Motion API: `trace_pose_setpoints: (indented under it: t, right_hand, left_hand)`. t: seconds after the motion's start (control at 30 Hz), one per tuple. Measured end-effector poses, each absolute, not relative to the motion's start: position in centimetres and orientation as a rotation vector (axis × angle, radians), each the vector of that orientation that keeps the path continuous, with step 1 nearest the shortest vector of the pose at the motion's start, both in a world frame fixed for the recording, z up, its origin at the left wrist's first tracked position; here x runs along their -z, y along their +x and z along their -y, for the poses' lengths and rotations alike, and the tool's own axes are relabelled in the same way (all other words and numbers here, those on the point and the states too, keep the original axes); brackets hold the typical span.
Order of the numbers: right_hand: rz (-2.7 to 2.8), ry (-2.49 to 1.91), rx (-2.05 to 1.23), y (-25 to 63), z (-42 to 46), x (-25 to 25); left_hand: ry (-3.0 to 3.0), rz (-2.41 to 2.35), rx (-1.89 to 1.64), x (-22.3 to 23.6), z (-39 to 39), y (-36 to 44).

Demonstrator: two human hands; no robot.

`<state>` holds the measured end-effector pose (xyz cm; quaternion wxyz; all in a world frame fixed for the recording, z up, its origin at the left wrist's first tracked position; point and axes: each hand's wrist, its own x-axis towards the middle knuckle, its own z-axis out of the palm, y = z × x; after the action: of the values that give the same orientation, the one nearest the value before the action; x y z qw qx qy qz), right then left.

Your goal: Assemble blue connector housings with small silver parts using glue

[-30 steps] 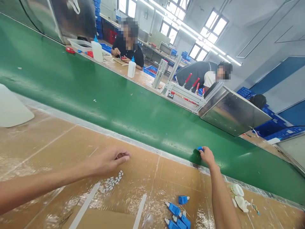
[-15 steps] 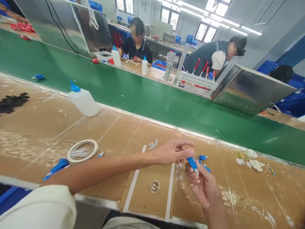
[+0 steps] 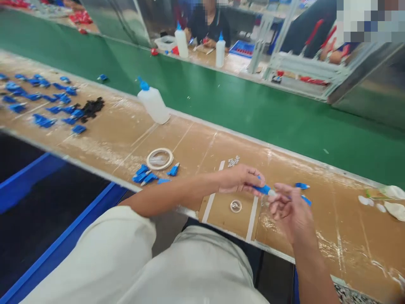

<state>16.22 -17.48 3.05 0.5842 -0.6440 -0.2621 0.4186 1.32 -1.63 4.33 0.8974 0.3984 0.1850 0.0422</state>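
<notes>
A small blue plastic piece with a white tip [image 3: 263, 189] is pinched in my left hand [image 3: 238, 177], held above the table. My right hand [image 3: 292, 211] is at its white end, fingers bent and apart; blur hides whether they touch the tip. Behind the right hand lie a blue piece [image 3: 302, 185] and another blue piece [image 3: 306, 200], partly covered. Below my left hand is a small round clear dish [image 3: 236, 206] with tiny bits in it. Just beyond that hand sits a pile of small metallic bits [image 3: 233, 161].
A tape roll [image 3: 174, 159] lies by several blue pieces [image 3: 144, 175]. Farther left are a white bottle [image 3: 155, 105], black parts [image 3: 93, 107] and many blue pieces [image 3: 44, 121]. A green belt [image 3: 202, 93] runs behind; a co-worker [image 3: 209, 25] sits across it.
My view has tipped down and left, showing more blue pieces. The blue piece, earlier gripped by my right hand, is now in my left; the right fingers have loosened from it.
</notes>
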Motion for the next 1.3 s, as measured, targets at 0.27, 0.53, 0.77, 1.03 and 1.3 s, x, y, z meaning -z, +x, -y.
trace_pose_setpoints:
  t: [0.27,0.53,0.77,1.03,1.3]
  right_hand:
    - [1.192,-1.833,-0.752,13.2,18.8,2.0]
    - [1.376,-1.716,-0.644,12.2,17.8,2.7]
    - [1.777,-1.525,-0.262,12.0,16.3,2.5]
    - [1.932,-1.43,-0.129,11.1,16.0,1.7]
    - [1.854,-1.493,-0.159,11.3,17.3,1.8]
  left_hand:
    - [0.164,-0.676,-0.37,-2.2,2.1,-3.8]
    - [-0.015,-0.714,-0.319,-0.4,2.1,-4.1]
    - [0.152,-0.697,-0.235,0.7,1.3,-4.7]
    - [0.254,-0.588,-0.361,1.9,1.1,-5.4]
    - [0.423,-0.522,-0.349,2.4,1.5,-5.9]
